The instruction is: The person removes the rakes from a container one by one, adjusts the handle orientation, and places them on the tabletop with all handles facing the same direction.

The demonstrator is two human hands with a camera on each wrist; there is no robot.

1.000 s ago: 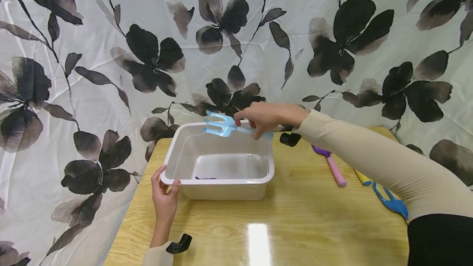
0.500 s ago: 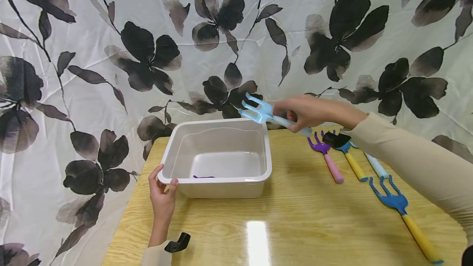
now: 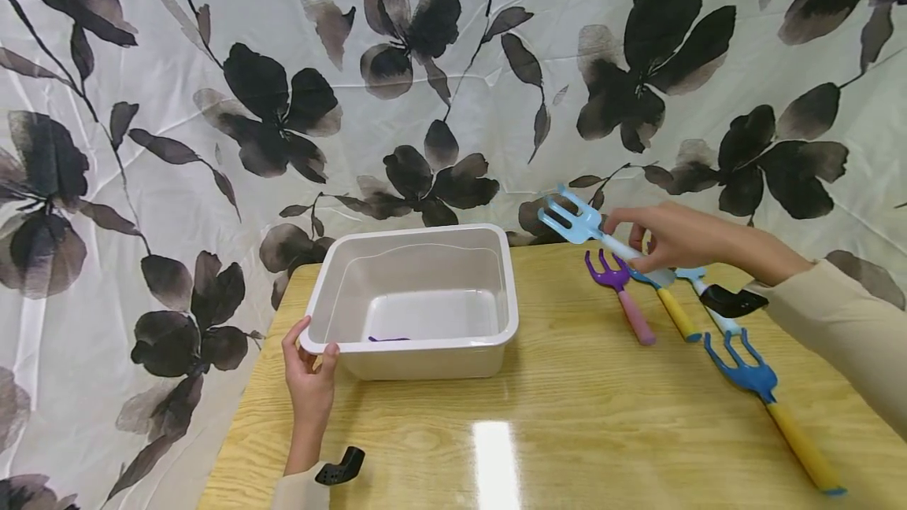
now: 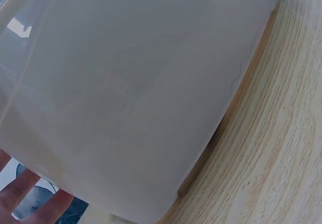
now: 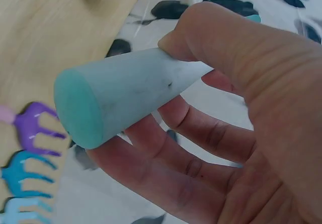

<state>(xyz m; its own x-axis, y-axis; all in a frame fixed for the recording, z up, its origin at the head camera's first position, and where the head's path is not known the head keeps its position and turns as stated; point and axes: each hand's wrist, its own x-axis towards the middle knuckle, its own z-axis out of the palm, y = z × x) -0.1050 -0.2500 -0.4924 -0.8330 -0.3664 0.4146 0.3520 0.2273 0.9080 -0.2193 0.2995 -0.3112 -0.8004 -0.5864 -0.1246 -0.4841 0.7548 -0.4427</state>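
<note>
My right hand [image 3: 683, 238] holds a light blue garden hand fork [image 3: 579, 220] by its pale handle, above the back of the table, right of the white plastic tub [image 3: 439, 364]. In the right wrist view, thumb and fingers wrap the handle [image 5: 115, 90], whose turquoise end faces the camera. My left hand [image 3: 309, 388] grips the tub's front left corner, thumb at the front and fingers at the side. The left wrist view shows the tub wall [image 4: 126, 83] close up, with fingers [image 4: 50, 209] at its edge. Inside the tub, a sliver of something purple [image 3: 388, 339] shows over the rim.
Right of the tub lie a purple hand fork with a pink handle [image 3: 638, 319], a blue one with a yellow handle [image 3: 679, 313], and a light blue one [image 3: 723, 321], partly covered. Nearer lies a larger blue-and-yellow fork [image 3: 804, 443]. Floral fabric [image 3: 283, 6] hangs behind the table [image 3: 602, 415].
My right hand has carried the light blue hand fork rightward, from over the tub to above the row of forks. The left hand keeps its grip on the tub corner.
</note>
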